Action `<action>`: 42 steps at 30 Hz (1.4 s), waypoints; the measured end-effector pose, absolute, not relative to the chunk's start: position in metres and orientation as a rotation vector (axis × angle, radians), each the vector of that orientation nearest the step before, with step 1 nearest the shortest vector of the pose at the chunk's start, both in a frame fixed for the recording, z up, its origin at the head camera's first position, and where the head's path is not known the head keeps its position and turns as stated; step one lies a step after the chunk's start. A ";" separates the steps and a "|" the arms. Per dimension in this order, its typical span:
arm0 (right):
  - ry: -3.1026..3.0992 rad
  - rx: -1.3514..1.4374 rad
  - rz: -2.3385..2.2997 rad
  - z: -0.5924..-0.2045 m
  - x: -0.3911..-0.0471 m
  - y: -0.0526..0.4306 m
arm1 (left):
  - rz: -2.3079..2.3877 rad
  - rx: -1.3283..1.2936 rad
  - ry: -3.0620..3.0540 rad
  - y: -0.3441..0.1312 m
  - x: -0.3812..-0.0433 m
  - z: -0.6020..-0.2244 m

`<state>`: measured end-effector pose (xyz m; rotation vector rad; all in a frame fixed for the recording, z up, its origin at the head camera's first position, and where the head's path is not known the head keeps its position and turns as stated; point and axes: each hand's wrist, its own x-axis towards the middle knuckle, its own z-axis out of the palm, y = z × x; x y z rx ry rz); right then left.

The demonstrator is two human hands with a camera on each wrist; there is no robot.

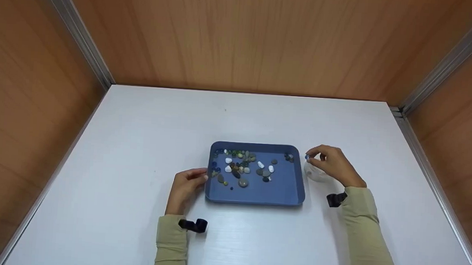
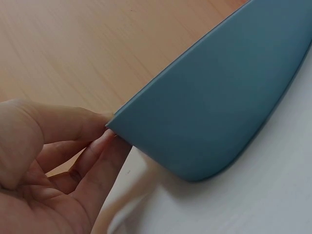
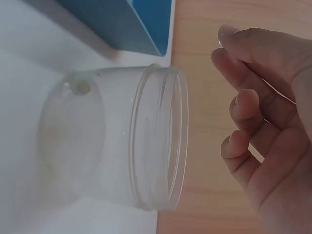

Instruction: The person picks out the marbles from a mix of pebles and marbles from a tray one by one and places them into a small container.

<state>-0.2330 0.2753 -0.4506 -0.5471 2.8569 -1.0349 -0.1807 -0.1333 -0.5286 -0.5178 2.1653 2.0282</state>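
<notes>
My left hand [image 1: 184, 186] pinches the left rim of a blue tray [image 1: 275, 194] between thumb and fingers; in the left wrist view the tray's outer wall [image 2: 204, 107] fills the right side. Stones of several colours and small glass marbles lie in the tray, mostly in its left half. My right hand [image 1: 334, 165] pinches a small blue marble [image 1: 307, 157] with thumb and index finger, just beyond the tray's right edge. Beneath that hand stands a clear, lidless jar [image 3: 117, 141], partly covered by it in the head view. A small dark piece [image 3: 82, 87] shows at the jar's bottom.
A white table [image 1: 137, 143] carries the tray and jar. Wooden panels [image 1: 241, 38] stand behind and at both sides, with metal rails in the corners. Black straps with small cameras [image 1: 193, 225] sit on both wrists.
</notes>
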 end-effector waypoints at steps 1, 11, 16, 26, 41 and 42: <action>2.864 -0.543 -1.036 -0.451 -0.233 0.277 | 2.028 -0.520 2.164 -0.133 -0.181 -0.529; 2.895 -0.474 -1.036 -0.456 -0.230 0.290 | 2.020 -0.529 2.160 -0.133 -0.180 -0.529; 2.895 -0.462 -1.000 -0.457 -0.230 0.293 | 2.023 -0.520 2.156 -0.133 -0.181 -0.530; 2.897 -0.460 -1.010 -0.460 -0.232 0.295 | 2.009 -0.543 2.148 -0.135 -0.182 -0.531; 2.901 -0.446 -1.015 -0.463 -0.229 0.297 | 2.016 -0.555 2.123 -0.135 -0.182 -0.531; 2.901 -0.451 -1.020 -0.463 -0.229 0.297 | 2.017 -0.556 2.122 -0.135 -0.182 -0.531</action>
